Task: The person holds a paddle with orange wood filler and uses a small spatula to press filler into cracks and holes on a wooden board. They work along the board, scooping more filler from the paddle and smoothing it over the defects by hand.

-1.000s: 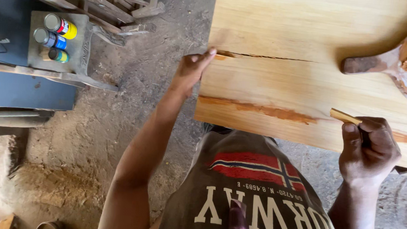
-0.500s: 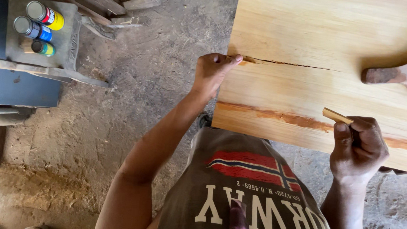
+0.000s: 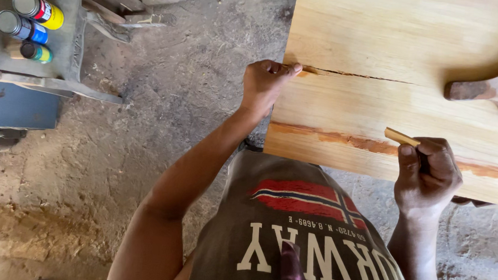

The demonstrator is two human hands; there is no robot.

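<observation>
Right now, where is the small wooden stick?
In the head view, the small wooden stick is at the right, held in the right hand, over the reddish streak near the plank's near edge.

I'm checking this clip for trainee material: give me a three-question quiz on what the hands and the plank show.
1. True or false: the left hand presses at the end of the dark crack in the pale wooden plank.
2. What does the right hand hold? A) a thin flat wooden stick B) a spray can C) a hammer
3. Fill in: the three spray cans stand on a grey stand to the person's ____.

Key: 1 true; 2 A; 3 left.
</observation>
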